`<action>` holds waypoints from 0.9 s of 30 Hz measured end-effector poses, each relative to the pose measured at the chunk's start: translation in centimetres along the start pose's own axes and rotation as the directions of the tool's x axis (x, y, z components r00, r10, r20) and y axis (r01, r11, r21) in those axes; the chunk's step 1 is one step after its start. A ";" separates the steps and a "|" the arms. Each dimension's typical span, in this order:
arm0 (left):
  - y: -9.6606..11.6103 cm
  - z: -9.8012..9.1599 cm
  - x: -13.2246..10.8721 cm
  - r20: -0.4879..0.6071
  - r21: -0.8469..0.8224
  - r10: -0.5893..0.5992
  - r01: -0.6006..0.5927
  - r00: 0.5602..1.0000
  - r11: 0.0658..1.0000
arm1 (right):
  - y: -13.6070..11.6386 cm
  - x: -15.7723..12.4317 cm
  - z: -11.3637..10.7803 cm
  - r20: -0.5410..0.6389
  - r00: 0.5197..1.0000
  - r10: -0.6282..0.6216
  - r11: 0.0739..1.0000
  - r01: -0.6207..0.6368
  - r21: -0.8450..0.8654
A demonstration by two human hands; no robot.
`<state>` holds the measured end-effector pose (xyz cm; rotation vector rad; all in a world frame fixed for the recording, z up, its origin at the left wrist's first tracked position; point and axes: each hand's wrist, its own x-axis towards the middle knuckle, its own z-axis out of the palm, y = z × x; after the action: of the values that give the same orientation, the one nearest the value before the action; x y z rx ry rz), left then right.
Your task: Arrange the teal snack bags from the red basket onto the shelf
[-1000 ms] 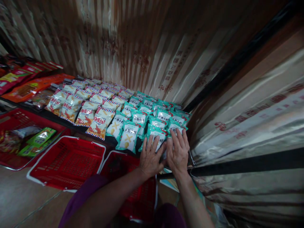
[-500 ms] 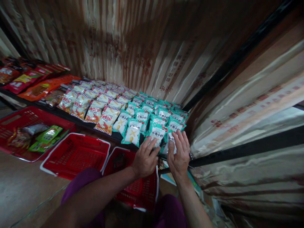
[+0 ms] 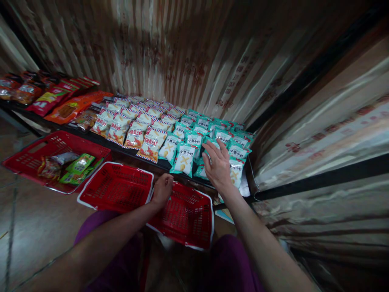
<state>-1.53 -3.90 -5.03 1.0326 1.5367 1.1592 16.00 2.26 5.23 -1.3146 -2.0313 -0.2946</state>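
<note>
My right hand [image 3: 218, 165] reaches over the teal-and-white snack packets [image 3: 183, 159] on the low shelf. Its fingers are spread, touching or just above the packets, and hide some of them. My left hand [image 3: 163, 190] is curled closed above the edges where two red baskets meet. A tiny teal bit shows by its fingers, but what it holds, if anything, is hidden. Left of the teal packets stand rows of white-and-orange snack packets [image 3: 148, 143] with striped edges.
A red basket [image 3: 182, 239] and another red basket [image 3: 88, 194] stand by my knees. Farther left, a third basket [image 3: 21, 156] holds several packets, some green [image 3: 80, 163]. Orange and red bags [image 3: 71, 109] fill the shelf's left end. A patterned curtain [image 3: 182, 52] hangs behind.
My left hand has drawn back leftward from the teal packets to the baskets and closed. My right hand has shifted slightly up and left over the packets. The view has shifted too.
</note>
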 end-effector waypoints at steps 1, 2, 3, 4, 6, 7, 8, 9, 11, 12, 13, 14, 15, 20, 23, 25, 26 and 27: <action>-0.2 0.0 0.3 -0.007 -0.012 -0.020 0.020 1.000 1.000 | 0.0 0.6 0.4 0.020 1.000 -0.010 1.000 0.010 -0.005; -0.2 0.0 0.5 -0.008 -0.029 -0.037 0.037 0.999 0.999 | 0.0 1.1 0.9 0.042 0.999 -0.017 1.000 0.018 -0.010; -0.1 0.2 0.6 -0.008 -0.054 -0.051 0.050 0.999 0.997 | 0.0 1.7 1.3 0.067 0.997 -0.024 1.000 0.025 -0.015; 0.2 0.3 0.7 -0.005 -0.087 -0.064 0.063 0.998 0.994 | 0.0 2.2 1.8 0.088 0.996 -0.029 0.999 0.031 -0.020; 1.0 0.8 0.5 0.013 -0.165 -0.098 0.099 0.995 0.981 | 0.1 3.0 2.6 0.126 0.991 -0.032 0.999 0.037 -0.032; 1.5 1.0 0.3 0.029 -0.204 -0.120 0.123 0.992 0.971 | 0.2 3.4 3.0 0.144 0.989 -0.033 0.998 0.039 -0.039; 1.9 1.2 0.1 0.041 -0.237 -0.139 0.145 0.989 0.961 | 0.2 3.6 3.3 0.163 0.986 -0.032 0.998 0.040 -0.045; 2.3 1.4 -0.1 0.052 -0.265 -0.153 0.161 0.987 0.951 | 0.3 3.8 3.6 0.185 0.982 -0.030 0.998 0.041 -0.053; 2.8 1.8 -0.3 0.066 -0.295 -0.156 0.169 0.986 0.940 | 0.4 4.1 3.8 0.230 0.973 -0.022 0.997 0.039 -0.067; 2.8 2.0 -0.4 0.069 -0.304 -0.145 0.159 0.987 0.939 | 0.5 4.2 3.9 0.248 0.969 -0.016 0.997 0.035 -0.075; 2.8 2.2 -0.4 0.071 -0.309 -0.126 0.142 0.989 0.940 | 0.6 4.3 4.0 0.265 0.964 -0.008 0.996 0.031 -0.082; 2.6 2.4 -0.4 0.074 -0.313 -0.108 0.126 0.991 0.941 | 0.8 4.4 4.0 0.280 0.960 -0.002 0.996 0.028 -0.088; 2.4 2.6 -0.3 0.077 -0.319 -0.089 0.109 0.993 0.942 | 0.9 4.4 4.1 0.295 0.956 0.002 0.995 0.027 -0.092; 1.4 3.6 0.2 0.052 -0.364 -0.004 0.023 0.999 0.931 | 1.3 4.4 4.6 0.343 0.939 0.018 0.995 0.018 -0.100; 1.2 3.9 0.4 0.020 -0.349 0.026 -0.017 0.999 0.937 | 1.3 4.5 4.7 0.346 0.938 0.023 0.995 0.012 -0.098; 1.2 4.0 0.5 0.023 -0.334 0.051 -0.041 0.998 0.942 | 1.3 4.4 4.6 0.340 0.940 0.023 0.996 0.008 -0.089; 1.3 3.9 0.5 0.026 -0.329 0.062 -0.050 0.998 0.943 | 1.3 4.4 4.6 0.331 0.943 0.024 0.996 0.004 -0.084; 1.3 3.9 0.6 0.029 -0.325 0.069 -0.056 0.997 0.944 | 1.4 4.4 4.6 0.320 0.947 0.026 0.997 -0.001 -0.078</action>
<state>2.26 -2.28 -4.35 0.8800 1.2362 1.3740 14.16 8.48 4.49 -1.5039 -2.2978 -0.1610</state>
